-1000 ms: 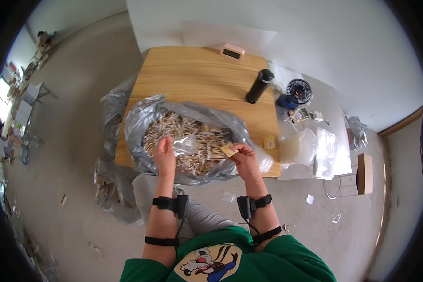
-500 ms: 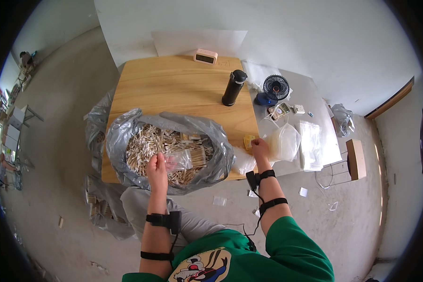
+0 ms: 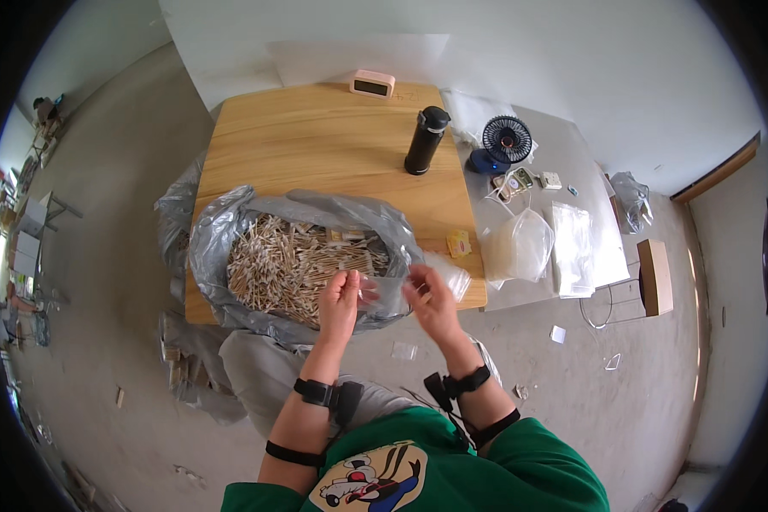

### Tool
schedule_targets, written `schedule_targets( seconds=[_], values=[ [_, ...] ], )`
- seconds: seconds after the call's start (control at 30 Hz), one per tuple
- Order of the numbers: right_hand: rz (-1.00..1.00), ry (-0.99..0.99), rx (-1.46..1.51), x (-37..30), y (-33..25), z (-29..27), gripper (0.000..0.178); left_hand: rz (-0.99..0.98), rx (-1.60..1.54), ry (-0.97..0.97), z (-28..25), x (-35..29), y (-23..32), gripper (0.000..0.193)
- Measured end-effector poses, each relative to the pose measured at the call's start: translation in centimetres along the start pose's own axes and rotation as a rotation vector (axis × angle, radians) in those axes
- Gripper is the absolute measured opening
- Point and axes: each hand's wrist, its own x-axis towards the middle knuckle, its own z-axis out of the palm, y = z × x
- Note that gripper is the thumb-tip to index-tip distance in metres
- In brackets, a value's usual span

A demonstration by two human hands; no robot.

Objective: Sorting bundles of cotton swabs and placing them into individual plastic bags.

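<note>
My left hand [image 3: 340, 300] pinches one side of a small clear plastic bag [image 3: 387, 295] above the near right part of a big grey plastic sack. My right hand [image 3: 435, 305] has its fingertips together at the bag's other end. Whether a small item sits between those fingers is too fine to make out. The grey sack [image 3: 212, 247] lies open on the wooden table, full of loose cotton swabs [image 3: 273, 264]. Small yellow cards [image 3: 458, 243] lie on the table beyond my right hand, near a pile of clear bags [image 3: 454, 275].
A black bottle [image 3: 426, 141] and a pink clock [image 3: 372, 84] stand on the wooden table [image 3: 316, 136]. To the right, a grey table bears a small fan [image 3: 505, 143], a translucent bag [image 3: 518, 246] and flat clear bags [image 3: 573, 247]. More filled grey sacks [image 3: 200, 375] stand at the left.
My right hand has come back from the yellow cards to the clear bag. My left hand has moved right with the bag, toward the sack's right side.
</note>
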Motion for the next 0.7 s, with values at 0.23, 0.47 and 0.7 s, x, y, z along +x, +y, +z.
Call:
schedule_targets(
  seconds=[0.23,0.47,0.7],
  values=[
    [0.272,0.226,0.266,-1.2,6.2,-3.2,0.022,-0.105,-0.067,0.084,0.2,-0.1,-1.2,0.032],
    [0.378,0.345,-0.414,1.2,11.3,-7.5,0.025,-0.061,0.012,0.169,-2.5,0.5,-1.6,0.034],
    [-0.044,0.237,-1.057,1.4,9.1,-4.4,0.035,-0.04,0.044,0.195,-3.5,0.3,-2.6,0.033]
  ],
)
